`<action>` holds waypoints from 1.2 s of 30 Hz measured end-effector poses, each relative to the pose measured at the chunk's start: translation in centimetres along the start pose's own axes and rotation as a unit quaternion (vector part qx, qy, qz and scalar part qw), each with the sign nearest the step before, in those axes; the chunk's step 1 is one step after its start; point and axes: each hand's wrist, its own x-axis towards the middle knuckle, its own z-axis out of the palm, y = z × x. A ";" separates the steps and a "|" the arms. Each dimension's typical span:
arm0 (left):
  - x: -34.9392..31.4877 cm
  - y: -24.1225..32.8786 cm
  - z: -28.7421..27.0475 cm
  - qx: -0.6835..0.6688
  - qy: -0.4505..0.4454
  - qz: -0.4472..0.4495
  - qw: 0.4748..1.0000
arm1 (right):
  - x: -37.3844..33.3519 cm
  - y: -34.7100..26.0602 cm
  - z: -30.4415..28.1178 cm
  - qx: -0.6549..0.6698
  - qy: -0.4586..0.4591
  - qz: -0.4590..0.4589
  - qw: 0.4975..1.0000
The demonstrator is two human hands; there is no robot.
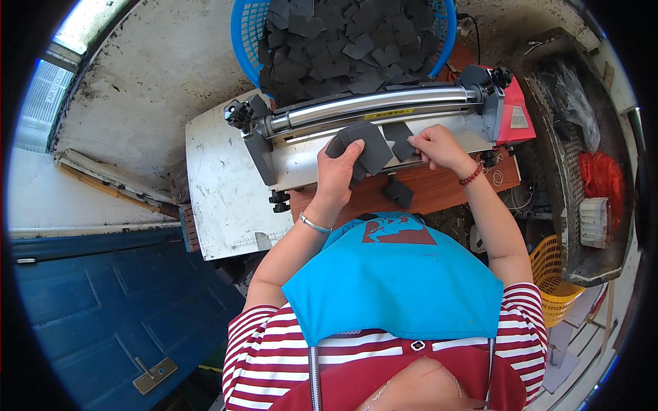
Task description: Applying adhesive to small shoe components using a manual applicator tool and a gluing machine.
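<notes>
My left hand [336,177] is closed round a fanned stack of black square pieces [372,147], with the thumb on top. Just right of the stack, my right hand [442,148] pinches one black square piece [396,139] by its edge between thumb and fingers. Both hands are over the front plate of a roller machine [298,162], whose long shiny roller [370,109] lies behind them. Another dark piece [398,192] shows below the plate, in front of the brown wooden board. What the pieces are made of I cannot tell.
Behind the roller, a blue basket [241,34] is heaped with black pieces. A white board [219,178] extends left of the machine, near a blue door [103,301]. On the right stand a dirty trough [572,264] with a red bag [602,181] and a yellow basket [558,291].
</notes>
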 end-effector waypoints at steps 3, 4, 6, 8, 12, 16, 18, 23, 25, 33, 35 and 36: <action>0.4 -0.7 0.3 0.005 0.007 0.014 1.000 | 1.9 0.3 1.0 -0.031 0.068 -0.030 0.997; 0.5 -0.9 0.5 -0.004 0.027 0.021 0.999 | 2.3 0.2 1.3 -0.048 0.106 -0.051 0.992; 1.2 -1.5 0.4 -0.017 0.051 0.030 0.998 | 1.4 -0.7 2.1 0.011 0.062 -0.063 0.996; 1.8 -2.1 0.1 -0.012 0.060 0.070 0.996 | 0.4 -1.2 3.2 0.070 0.018 -0.071 0.995; 1.2 -0.6 0.7 -0.088 0.057 0.034 0.994 | 0.0 -1.3 3.9 0.185 -0.073 -0.096 0.975; 0.7 0.3 0.1 -0.080 0.048 -0.010 0.996 | 0.1 -1.1 2.5 0.187 -0.132 -0.073 0.971; 0.8 0.1 -0.3 -0.053 0.062 -0.016 0.997 | 0.3 -1.1 1.4 0.179 -0.151 -0.062 0.970; 1.1 -0.3 -1.0 0.001 0.075 0.038 0.996 | 2.1 0.2 -1.3 0.059 -0.153 0.026 0.986; 1.3 -0.4 -0.6 -0.006 0.072 0.039 0.997 | 3.0 0.6 -1.3 0.025 -0.095 0.025 0.995; 1.5 -0.1 0.6 -0.056 0.078 0.012 0.995 | 0.8 -1.3 2.1 0.117 -0.094 -0.100 0.984; 1.2 0.6 0.6 -0.100 0.082 -0.008 0.992 | 0.8 -1.1 1.2 0.144 -0.111 -0.073 0.981; 1.3 0.7 0.2 -0.099 0.082 -0.008 0.992 | 0.9 -0.8 0.6 0.171 -0.128 -0.047 0.976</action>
